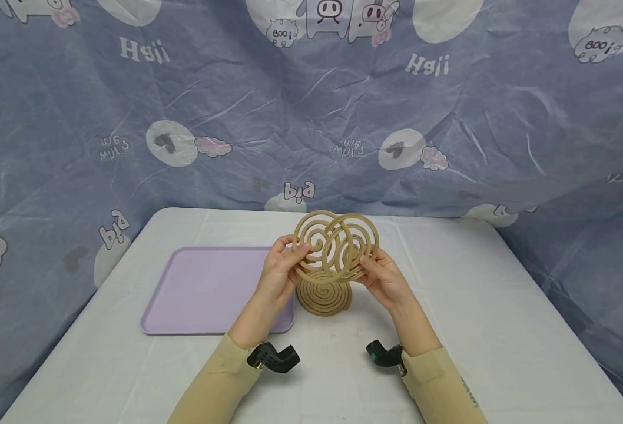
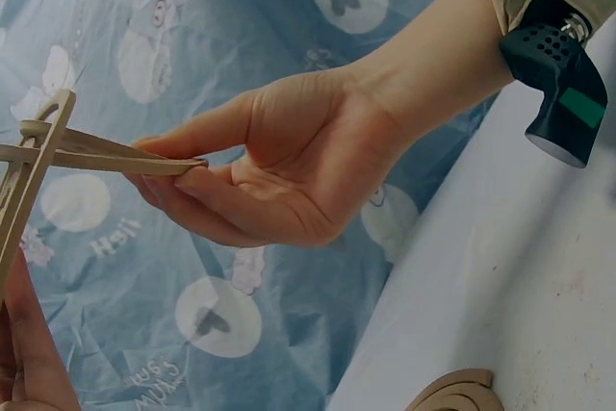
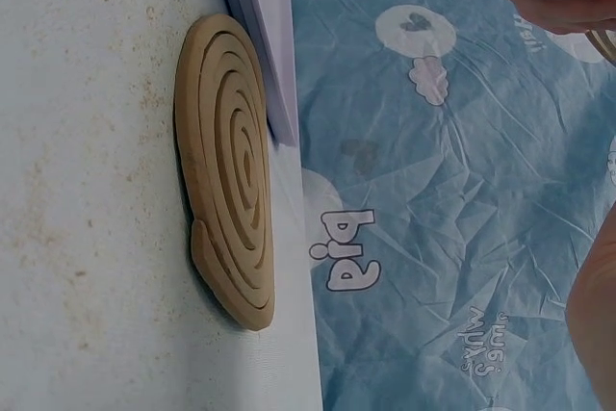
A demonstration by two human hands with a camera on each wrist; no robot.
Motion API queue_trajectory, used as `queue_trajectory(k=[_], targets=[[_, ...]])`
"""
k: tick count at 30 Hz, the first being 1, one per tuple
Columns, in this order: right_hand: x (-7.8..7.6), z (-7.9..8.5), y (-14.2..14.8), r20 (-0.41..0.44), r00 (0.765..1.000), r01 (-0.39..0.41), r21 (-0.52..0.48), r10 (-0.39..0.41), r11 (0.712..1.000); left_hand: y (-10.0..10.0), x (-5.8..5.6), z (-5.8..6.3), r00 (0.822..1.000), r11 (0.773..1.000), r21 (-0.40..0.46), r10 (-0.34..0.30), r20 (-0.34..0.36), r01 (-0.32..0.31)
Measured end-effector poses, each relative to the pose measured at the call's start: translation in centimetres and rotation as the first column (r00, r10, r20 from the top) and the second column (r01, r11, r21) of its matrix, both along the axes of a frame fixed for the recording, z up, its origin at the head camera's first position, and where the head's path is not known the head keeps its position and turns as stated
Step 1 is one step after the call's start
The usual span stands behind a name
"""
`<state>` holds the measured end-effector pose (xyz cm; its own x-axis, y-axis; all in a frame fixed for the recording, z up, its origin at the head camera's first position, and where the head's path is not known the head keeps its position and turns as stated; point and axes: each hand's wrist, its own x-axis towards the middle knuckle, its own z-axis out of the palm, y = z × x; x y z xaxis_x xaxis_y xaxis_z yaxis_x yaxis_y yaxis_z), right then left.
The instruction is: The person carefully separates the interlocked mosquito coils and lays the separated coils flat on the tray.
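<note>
Two tan mosquito coils overlap, their rings crossing, and are held up above the table in the head view. My left hand [image 1: 277, 277] pinches the left coil [image 1: 318, 243] at its outer edge. At the opposite side, my right hand [image 1: 388, 280] grips the right coil [image 1: 377, 237] between thumb and fingers. The left wrist view shows the right hand [image 2: 298, 161] pinching the coil's edge. Beneath the raised pair, another mosquito coil [image 1: 324, 300] lies flat on the table, its spiral tightly wound; the right wrist view shows this table coil [image 3: 226, 170] from the side.
A purple tray [image 1: 205, 288] lies left of the table coil, partly behind my left forearm. The white tabletop [image 1: 476, 306] carries small brown crumbs near the coil. A blue patterned curtain [image 1: 290, 106] hangs behind the table. Each wrist wears a black camera [image 1: 273, 357].
</note>
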<state>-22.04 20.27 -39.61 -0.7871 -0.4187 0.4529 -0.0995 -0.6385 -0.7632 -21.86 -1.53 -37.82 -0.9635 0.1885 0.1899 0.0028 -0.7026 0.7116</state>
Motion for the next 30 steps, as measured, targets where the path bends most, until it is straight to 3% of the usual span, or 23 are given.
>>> queue_trajectory(k=[5,9,12,15,19,21,23,27,30], targets=[[0.0,0.3,0.3,0.0,0.998,0.063,0.04,-0.063,0.997,-0.3,-0.2,0.1,0.997,0.996,-0.063,0.062,-0.045,-0.064],[0.1,0.8,0.7,0.006,0.988,0.15,0.11,-0.151,0.983,-0.7,-0.4,0.1,0.985,0.975,-0.168,0.131,-0.11,-0.148],[0.2,1.3,1.1,0.005,0.97,0.238,0.213,-0.244,0.948,-1.1,-0.6,0.1,0.972,0.947,-0.25,0.16,-0.174,-0.201],[0.4,1.9,1.5,-0.022,0.943,0.317,0.354,-0.331,0.88,-1.7,-0.8,0.1,0.963,0.92,-0.324,0.152,-0.224,-0.221],[0.8,2.7,2.0,-0.086,0.921,0.368,0.513,-0.38,0.776,-2.8,-1.0,0.2,0.961,0.893,-0.414,0.065,-0.27,-0.177],[1.0,3.1,2.3,-0.117,0.921,0.372,0.553,-0.373,0.745,-3.4,-1.2,0.2,0.952,0.877,-0.459,-0.008,-0.305,-0.14],[1.2,3.4,2.5,-0.142,0.926,0.366,0.57,-0.35,0.736,-4.0,-1.3,0.2,0.936,0.858,-0.504,-0.093,-0.339,-0.097],[1.3,3.5,3.1,-0.186,0.945,0.327,0.555,-0.269,0.764,-5.1,-1.5,0.1,0.889,0.817,-0.577,-0.267,-0.372,0.004],[1.3,3.6,3.5,-0.252,0.945,0.317,0.564,-0.207,0.762,-5.7,-1.5,0.1,0.858,0.786,-0.615,-0.361,-0.365,0.068]])
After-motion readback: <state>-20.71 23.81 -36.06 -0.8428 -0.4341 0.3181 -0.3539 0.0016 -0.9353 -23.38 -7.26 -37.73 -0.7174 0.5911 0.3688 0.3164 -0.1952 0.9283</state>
